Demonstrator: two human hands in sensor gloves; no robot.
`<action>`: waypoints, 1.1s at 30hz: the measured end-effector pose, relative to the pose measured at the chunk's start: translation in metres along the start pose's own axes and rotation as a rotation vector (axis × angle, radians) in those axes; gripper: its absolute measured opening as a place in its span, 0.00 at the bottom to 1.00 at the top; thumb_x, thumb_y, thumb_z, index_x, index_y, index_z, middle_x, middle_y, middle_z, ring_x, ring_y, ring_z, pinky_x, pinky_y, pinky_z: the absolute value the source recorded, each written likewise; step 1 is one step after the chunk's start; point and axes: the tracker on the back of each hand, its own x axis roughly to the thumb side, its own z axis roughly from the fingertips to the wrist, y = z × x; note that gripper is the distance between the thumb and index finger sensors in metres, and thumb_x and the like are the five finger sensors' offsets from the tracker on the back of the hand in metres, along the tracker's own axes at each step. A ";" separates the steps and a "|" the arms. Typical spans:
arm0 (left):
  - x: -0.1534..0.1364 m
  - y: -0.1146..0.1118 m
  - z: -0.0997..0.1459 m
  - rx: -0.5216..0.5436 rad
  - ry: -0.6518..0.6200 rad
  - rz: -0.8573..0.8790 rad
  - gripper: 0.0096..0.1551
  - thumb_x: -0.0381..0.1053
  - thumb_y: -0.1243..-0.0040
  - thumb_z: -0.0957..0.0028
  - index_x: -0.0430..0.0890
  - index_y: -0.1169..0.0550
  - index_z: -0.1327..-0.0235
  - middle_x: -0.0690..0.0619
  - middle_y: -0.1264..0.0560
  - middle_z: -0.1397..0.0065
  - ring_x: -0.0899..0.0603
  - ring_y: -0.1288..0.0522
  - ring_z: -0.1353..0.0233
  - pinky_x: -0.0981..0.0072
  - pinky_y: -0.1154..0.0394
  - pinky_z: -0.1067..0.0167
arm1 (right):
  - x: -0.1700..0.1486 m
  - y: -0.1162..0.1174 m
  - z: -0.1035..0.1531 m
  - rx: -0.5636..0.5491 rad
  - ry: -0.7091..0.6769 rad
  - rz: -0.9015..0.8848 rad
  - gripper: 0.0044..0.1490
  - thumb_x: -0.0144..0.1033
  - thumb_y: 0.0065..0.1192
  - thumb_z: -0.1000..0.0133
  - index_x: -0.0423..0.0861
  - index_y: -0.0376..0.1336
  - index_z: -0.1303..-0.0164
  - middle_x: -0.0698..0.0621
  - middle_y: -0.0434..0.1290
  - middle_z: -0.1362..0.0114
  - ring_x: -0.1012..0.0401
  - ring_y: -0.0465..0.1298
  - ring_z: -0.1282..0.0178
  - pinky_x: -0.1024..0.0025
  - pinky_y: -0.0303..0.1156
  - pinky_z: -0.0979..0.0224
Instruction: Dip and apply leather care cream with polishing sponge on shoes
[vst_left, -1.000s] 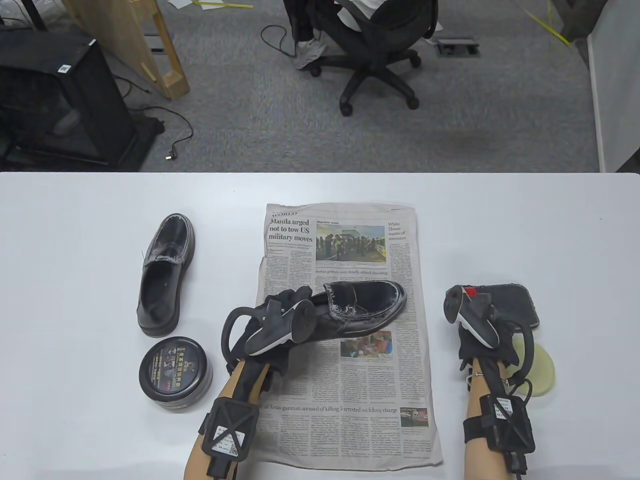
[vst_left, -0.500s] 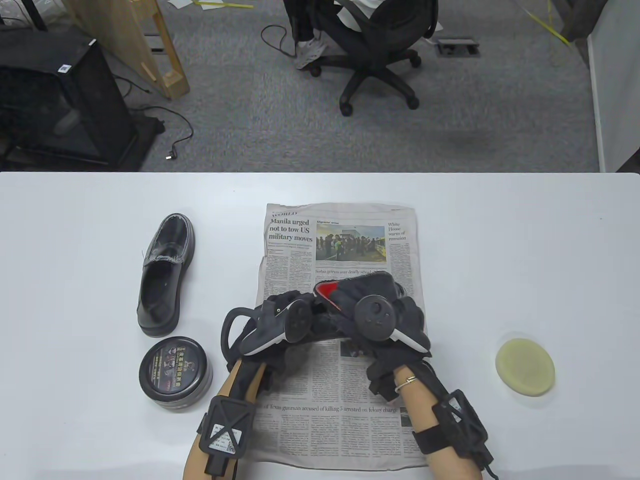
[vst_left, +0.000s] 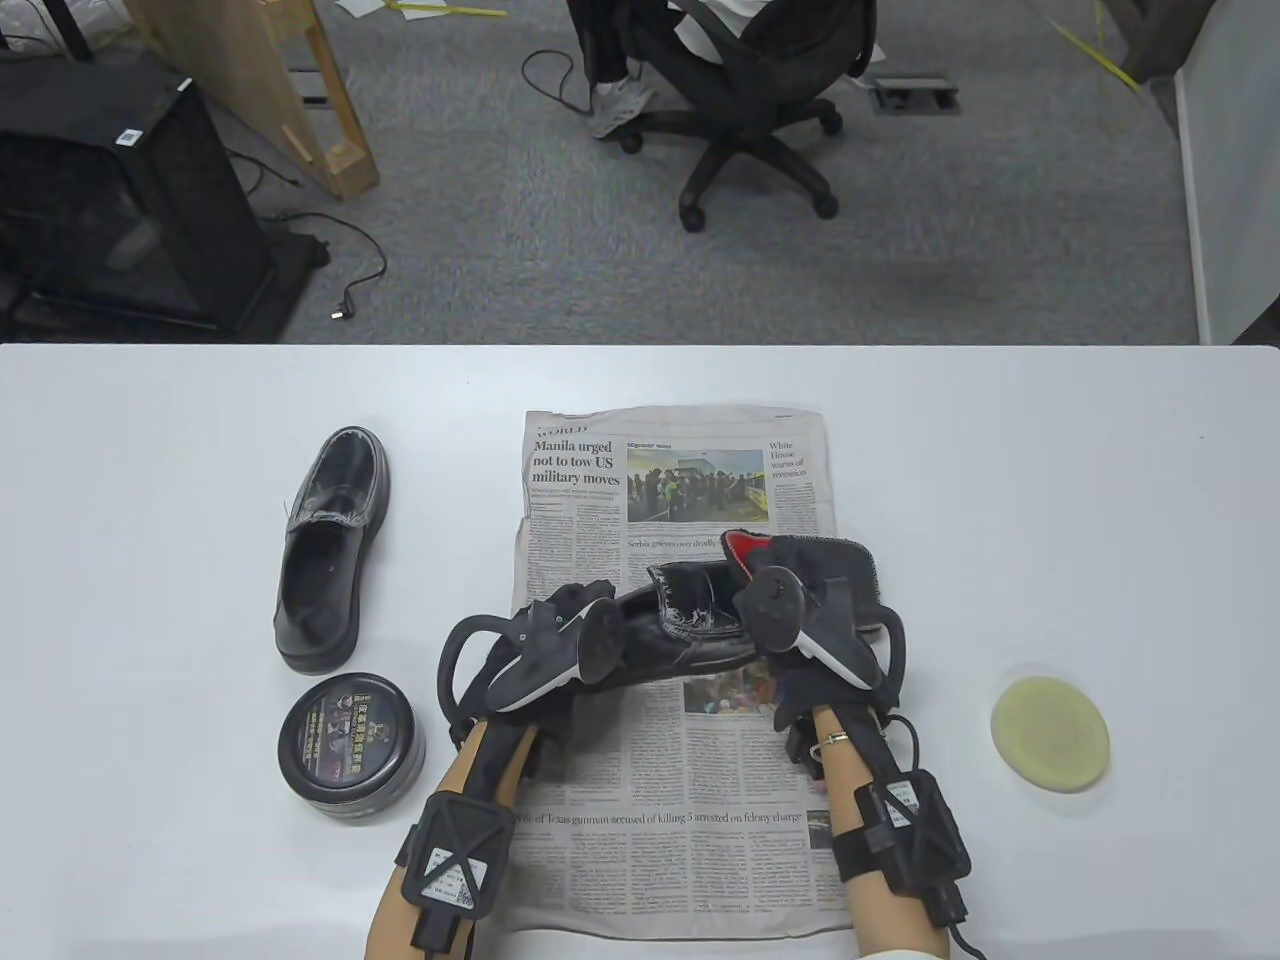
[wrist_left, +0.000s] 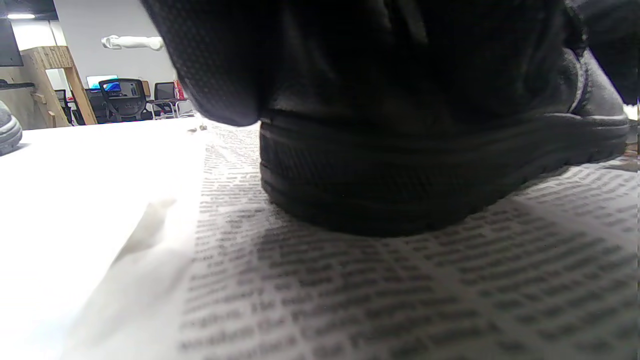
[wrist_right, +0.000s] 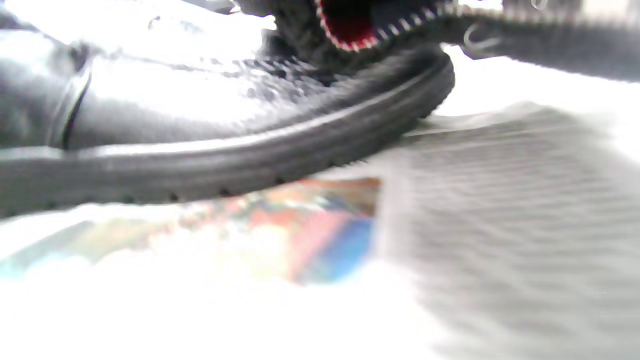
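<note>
Holding the shoe (vst_left: 700, 625) by its heel on the newspaper (vst_left: 680, 790), the left hand (vst_left: 545, 640) is steadying it; its long axis is lying left-right. The right hand (vst_left: 810, 620) is pressing a dark cloth (vst_left: 835, 560) on the toe. The sponge (vst_left: 1050, 733) is lying near the desk's (vst_left: 1100, 480) right edge, nearer the right hand.

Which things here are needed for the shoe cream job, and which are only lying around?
Needed:
- shoe on the newspaper, left hand at its heel
- second shoe
- cream tin, lid on
- yellow sponge, untouched
- newspaper under the work

Lying around:
- office chair
- black cabinet
- dark cloth under the right hand: not named in the task
</note>
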 end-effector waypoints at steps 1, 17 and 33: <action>0.000 0.000 0.000 0.000 -0.004 0.008 0.51 0.69 0.34 0.59 0.56 0.34 0.20 0.52 0.26 0.20 0.45 0.23 0.27 0.58 0.22 0.31 | 0.001 0.000 0.005 -0.004 -0.024 0.013 0.37 0.48 0.36 0.32 0.45 0.44 0.13 0.43 0.45 0.11 0.40 0.48 0.13 0.45 0.51 0.19; 0.001 -0.002 -0.002 -0.015 -0.024 0.004 0.50 0.67 0.34 0.60 0.58 0.35 0.20 0.54 0.27 0.18 0.45 0.24 0.24 0.54 0.23 0.30 | 0.067 -0.012 -0.025 0.075 -0.156 -0.295 0.39 0.57 0.35 0.33 0.51 0.47 0.13 0.47 0.49 0.09 0.42 0.47 0.11 0.33 0.45 0.21; 0.003 -0.002 -0.004 -0.028 -0.025 -0.018 0.49 0.68 0.35 0.60 0.58 0.34 0.21 0.54 0.26 0.20 0.44 0.23 0.25 0.53 0.23 0.31 | 0.021 -0.001 0.023 0.034 -0.159 -0.104 0.38 0.45 0.34 0.31 0.39 0.42 0.13 0.38 0.43 0.11 0.37 0.45 0.13 0.42 0.51 0.19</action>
